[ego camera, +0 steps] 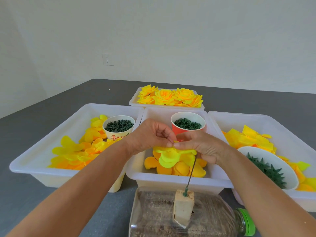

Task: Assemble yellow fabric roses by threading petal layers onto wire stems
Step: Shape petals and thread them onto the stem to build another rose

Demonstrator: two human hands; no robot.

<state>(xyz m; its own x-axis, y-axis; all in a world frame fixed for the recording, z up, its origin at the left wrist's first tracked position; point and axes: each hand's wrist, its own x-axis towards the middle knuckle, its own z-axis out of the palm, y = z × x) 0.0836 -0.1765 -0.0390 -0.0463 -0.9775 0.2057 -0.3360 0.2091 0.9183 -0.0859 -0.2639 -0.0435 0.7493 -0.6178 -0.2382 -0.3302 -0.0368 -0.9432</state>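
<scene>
A thin wire stem point(191, 171) stands tilted in a wooden block point(183, 206) fixed on a lying plastic bottle point(171, 218). Yellow petal layers point(169, 157) sit on the wire's top end, above the middle tray point(171, 179). My left hand point(150, 135) and my right hand point(200, 146) meet over the wire tip, both pinching the yellow petals with fingertips. The wire's upper end is hidden by petals and fingers.
Left tray point(42, 165) holds loose petals and a cup of dark green pieces point(118, 125). A red cup of green rings point(188, 124) stands in the middle tray. Right tray point(273, 120) has petals and a bowl of green calyxes point(266, 168). Finished roses point(171, 96) fill the far tray.
</scene>
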